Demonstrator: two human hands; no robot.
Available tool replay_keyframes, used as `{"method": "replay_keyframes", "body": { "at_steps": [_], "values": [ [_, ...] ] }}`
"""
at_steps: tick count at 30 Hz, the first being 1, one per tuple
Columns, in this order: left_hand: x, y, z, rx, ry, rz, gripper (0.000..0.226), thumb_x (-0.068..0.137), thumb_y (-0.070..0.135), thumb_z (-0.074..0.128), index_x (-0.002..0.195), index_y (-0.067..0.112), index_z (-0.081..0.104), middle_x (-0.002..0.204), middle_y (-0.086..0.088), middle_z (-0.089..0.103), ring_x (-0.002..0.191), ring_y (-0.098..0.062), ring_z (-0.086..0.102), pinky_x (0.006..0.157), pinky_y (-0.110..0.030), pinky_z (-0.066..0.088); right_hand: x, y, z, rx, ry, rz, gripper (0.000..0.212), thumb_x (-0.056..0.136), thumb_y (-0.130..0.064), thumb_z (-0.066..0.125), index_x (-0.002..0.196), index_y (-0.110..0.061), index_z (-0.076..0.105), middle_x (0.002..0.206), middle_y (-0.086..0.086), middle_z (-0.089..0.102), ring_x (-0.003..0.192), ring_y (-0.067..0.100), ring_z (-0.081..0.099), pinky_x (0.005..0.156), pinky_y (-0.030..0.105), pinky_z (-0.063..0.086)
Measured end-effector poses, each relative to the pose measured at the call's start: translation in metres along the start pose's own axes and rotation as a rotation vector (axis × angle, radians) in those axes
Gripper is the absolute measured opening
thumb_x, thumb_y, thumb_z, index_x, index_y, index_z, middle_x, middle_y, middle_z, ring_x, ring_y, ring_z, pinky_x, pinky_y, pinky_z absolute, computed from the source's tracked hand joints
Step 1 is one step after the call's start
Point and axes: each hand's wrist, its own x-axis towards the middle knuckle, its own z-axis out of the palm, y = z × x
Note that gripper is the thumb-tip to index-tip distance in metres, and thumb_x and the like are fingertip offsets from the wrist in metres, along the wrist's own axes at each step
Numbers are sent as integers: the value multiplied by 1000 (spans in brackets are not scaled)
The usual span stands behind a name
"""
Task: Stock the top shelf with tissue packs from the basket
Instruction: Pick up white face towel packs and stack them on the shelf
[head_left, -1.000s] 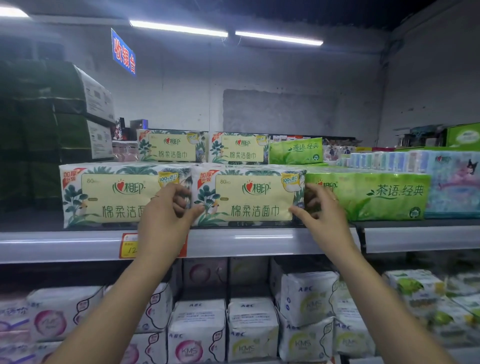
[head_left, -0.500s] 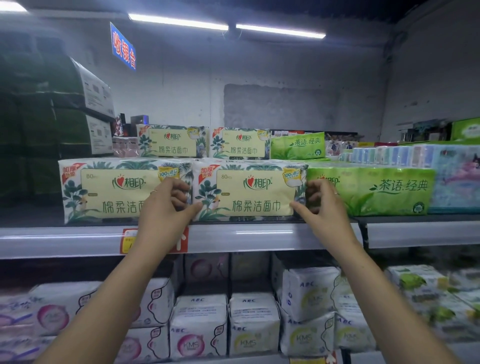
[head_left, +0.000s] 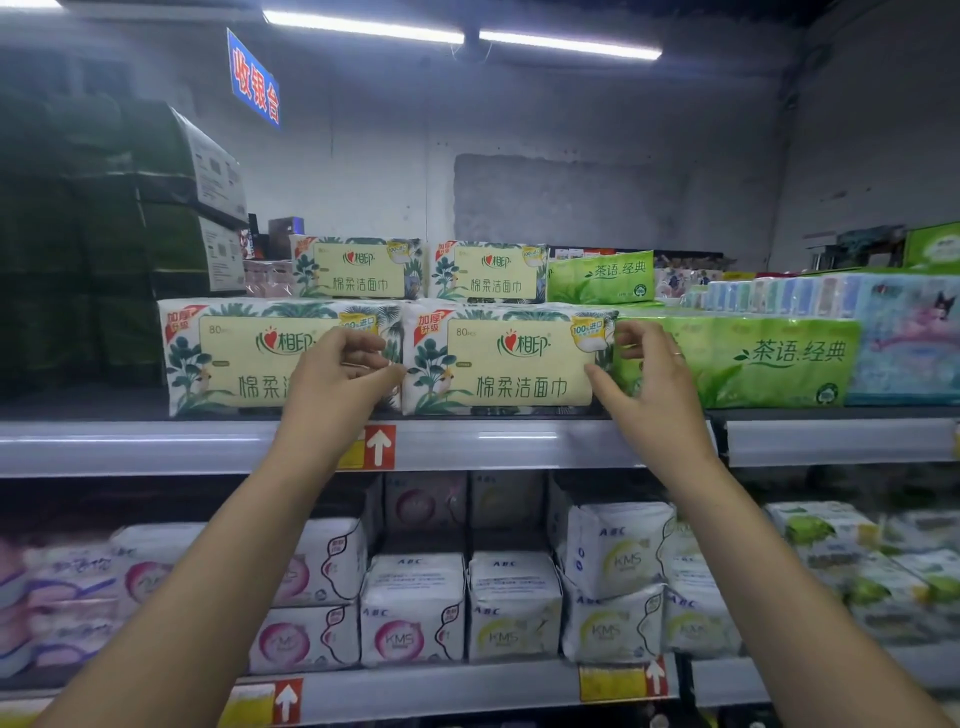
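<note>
Shop shelving under strip lights: on the top shelf, a cream face-towel pack lay flat at the front edge with its label outward. A matching pack touched its left end and a green tissue pack sat just beside its right. The person's right hand gripped the right end, thumb on the label and fingers curled round the side. The left hand was at the seam on the left with its fingers curled; whether it gripped anything could not be told. The basket was out of view. The slot looked tight: a hard shove could crumple the soft wrap, nudge the green tissue pack sideways or push into the back row. Released too near the lip, the pack could slide off onto the sanitary pads below.
</note>
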Motion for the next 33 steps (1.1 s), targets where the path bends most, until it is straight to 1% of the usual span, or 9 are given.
{"method": "replay_keyframes", "body": {
  "at_steps": [3, 5, 7, 9, 13, 17, 22, 29, 33],
  "values": [
    [-7, -1, -5, -15, -10, -21, 17, 86, 15, 70, 98, 22, 60, 92, 0, 62, 90, -17, 61, 72, -31, 49, -3, -9, -2, 29, -24, 25, 34, 89, -22, 62, 121, -13, 53, 114, -3, 48, 101, 8, 48, 73, 8, 31],
    [-12, -1, -9, -15, -18, -25, 20, 88, 18, 68, 106, 19, 60, 96, 1, 63, 94, -17, 62, 75, -30, 50, -8, -13, -3, 75, -38, 61, 30, 91, -22, 60, 120, -16, 56, 114, -4, 50, 100, 7, 49, 77, 7, 34],
    [-17, 2, -12, -40, -40, -34, 23, 90, 17, 65, 112, 19, 59, 100, 3, 65, 97, -14, 62, 76, -28, 51, -13, -17, -5, 107, -57, 86, 31, 92, -23, 58, 123, -18, 55, 116, -4, 52, 103, 8, 50, 87, 18, 39],
    [-22, 5, -16, -65, -73, -46, 31, 91, 15, 63, 121, 20, 57, 103, 6, 65, 98, -9, 63, 76, -25, 51, -18, -21, -6, 101, -77, 90, 36, 93, -24, 57, 129, -19, 52, 120, -7, 53, 108, 6, 49, 89, 22, 38],
    [-31, 4, -30, -98, -112, -54, 43, 91, 19, 63, 133, 23, 53, 114, 9, 64, 106, -8, 61, 91, -31, 51, -27, -32, -2, 133, -113, 114, 44, 94, -27, 56, 137, -24, 46, 123, -7, 55, 110, 10, 52, 86, 24, 39],
    [-37, 2, -52, -53, -140, -48, 48, 92, 25, 62, 138, 28, 48, 125, 10, 60, 115, -7, 57, 103, -38, 46, -36, -49, 11, 186, -143, 131, 51, 95, -29, 55, 142, -25, 38, 142, -11, 45, 132, 5, 38, 104, 30, 37],
    [-36, 2, -87, -31, -144, -58, 46, 91, 28, 63, 135, 33, 50, 126, 11, 60, 115, -5, 56, 105, -41, 45, -47, -77, 26, 183, -158, 132, 52, 95, -29, 54, 144, -27, 35, 147, -12, 39, 136, 4, 34, 105, 21, 27],
    [-46, 2, -143, -46, -84, -71, 42, 92, 26, 62, 132, 33, 51, 122, 12, 60, 109, 2, 56, 102, -38, 46, -67, -125, 51, 246, -154, 128, 51, 95, -29, 54, 143, -29, 36, 145, -13, 40, 133, 4, 36, 107, 26, 30],
    [-56, -7, -185, -31, -1, -81, 26, 93, 26, 61, 116, 36, 58, 112, 15, 64, 108, -2, 59, 102, -39, 47, -86, -146, 64, 348, -109, 227, 48, 95, -26, 55, 140, -29, 40, 141, -14, 44, 129, 3, 41, 101, 23, 31]
  ]
}}
